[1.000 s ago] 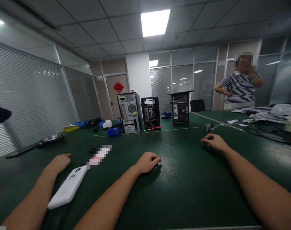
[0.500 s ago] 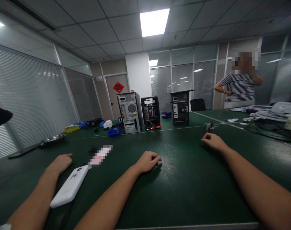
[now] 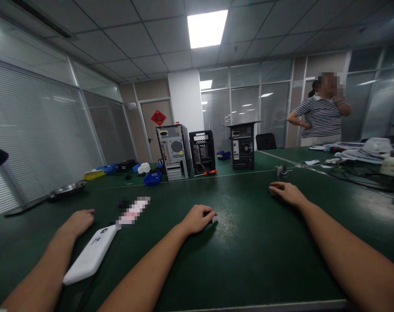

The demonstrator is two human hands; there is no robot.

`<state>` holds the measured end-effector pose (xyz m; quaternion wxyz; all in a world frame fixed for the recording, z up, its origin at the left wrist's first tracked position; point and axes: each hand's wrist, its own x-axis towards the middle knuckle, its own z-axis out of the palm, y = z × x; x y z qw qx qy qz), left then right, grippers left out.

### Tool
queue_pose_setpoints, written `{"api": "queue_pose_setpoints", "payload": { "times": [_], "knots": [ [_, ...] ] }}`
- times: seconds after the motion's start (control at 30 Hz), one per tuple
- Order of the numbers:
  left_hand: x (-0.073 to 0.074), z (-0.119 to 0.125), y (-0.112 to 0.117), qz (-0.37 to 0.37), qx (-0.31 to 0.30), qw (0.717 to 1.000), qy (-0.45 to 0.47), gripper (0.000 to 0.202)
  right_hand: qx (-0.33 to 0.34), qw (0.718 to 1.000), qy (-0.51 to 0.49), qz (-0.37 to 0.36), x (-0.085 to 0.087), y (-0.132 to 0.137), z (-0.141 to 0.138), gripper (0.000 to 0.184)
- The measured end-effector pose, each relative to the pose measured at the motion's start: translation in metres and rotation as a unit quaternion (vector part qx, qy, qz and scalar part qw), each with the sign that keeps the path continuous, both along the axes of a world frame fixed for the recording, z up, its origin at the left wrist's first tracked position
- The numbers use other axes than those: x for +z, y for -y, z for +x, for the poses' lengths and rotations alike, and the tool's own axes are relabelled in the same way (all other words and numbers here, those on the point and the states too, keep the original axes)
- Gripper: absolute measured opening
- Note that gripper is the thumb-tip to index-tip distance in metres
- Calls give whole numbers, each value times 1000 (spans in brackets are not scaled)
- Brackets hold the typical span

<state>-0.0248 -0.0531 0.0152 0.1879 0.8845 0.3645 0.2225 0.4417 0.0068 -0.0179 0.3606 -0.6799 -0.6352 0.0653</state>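
My left hand [image 3: 198,219] rests on the green table [image 3: 249,268], its fingers curled under and the thumb lying across them. Whether anything small is inside it is hidden. My right hand [image 3: 286,193] lies farther right on the tabletop, open, its fingers loosely stretched to the left and holding nothing visible. Just beyond it stand small metal parts [image 3: 283,171], apart from the fingers. Left of my left forearm lies a white handheld device [image 3: 92,255] with a dark cord. Another person's hand [image 3: 78,222] rests beside that device on its far left.
Several computer cases stand at the back: a grey one [image 3: 175,151], an open black one [image 3: 202,151] and another black one [image 3: 243,147]. A red-handled screwdriver [image 3: 210,172], a blue tray [image 3: 152,178] and a metal bowl [image 3: 69,190] lie around. A person [image 3: 320,112] stands behind the table.
My right hand's fingers have loosened and stretched out from a more closed shape. My left hand stays in place. The whole view has shifted slightly.
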Motion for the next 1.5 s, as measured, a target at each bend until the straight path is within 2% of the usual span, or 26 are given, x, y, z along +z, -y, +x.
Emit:
{"api": "queue_pose_setpoints", "payload": {
  "times": [0.13, 0.27, 0.4, 0.5, 0.6, 0.7, 0.8, 1.0, 1.17, 1.33, 1.5],
  "knots": [
    [1, 0, 1, -8, -3, 1000, 1, 41, 48, 999, -13, -18, -1, 3, -9, 57],
    [0, 1, 0, -1, 0, 1000, -2, 41, 112, 992, 52, 6, 9, 8, -37, 48],
    [-2, 2, -3, 2, -2, 1000, 4, 41, 214, 963, 158, 37, 29, 18, -95, 44],
    [-2, 2, -4, -5, -2, 1000, 17, 38, 311, 931, 187, 48, 40, 28, -147, 40],
    [-1, 3, -4, -15, -5, 999, 29, 37, 381, 899, 202, 75, 42, 41, -190, 38],
    [-2, 3, -5, -19, -2, 1000, 23, 39, 419, 876, 218, 94, 37, 50, -217, 37],
    [-4, 2, -8, -13, 8, 1000, 11, 41, 431, 868, 224, 101, 32, 56, -228, 33],
    [-5, 1, -9, -9, 17, 1000, 12, 39, 428, 868, 221, 118, 28, 58, -230, 32],
    [-1, 1, -5, -16, 18, 1000, 14, 37, 427, 870, 216, 123, 30, 60, -232, 48],
    [-1, 1, -4, -18, 0, 1000, 25, 35, 429, 867, 229, 112, 33, 62, -233, 53],
    [0, 3, -3, 0, 21, 999, 25, 30, 384, 882, 252, 105, 28, 53, -228, 62]
  ]
}}
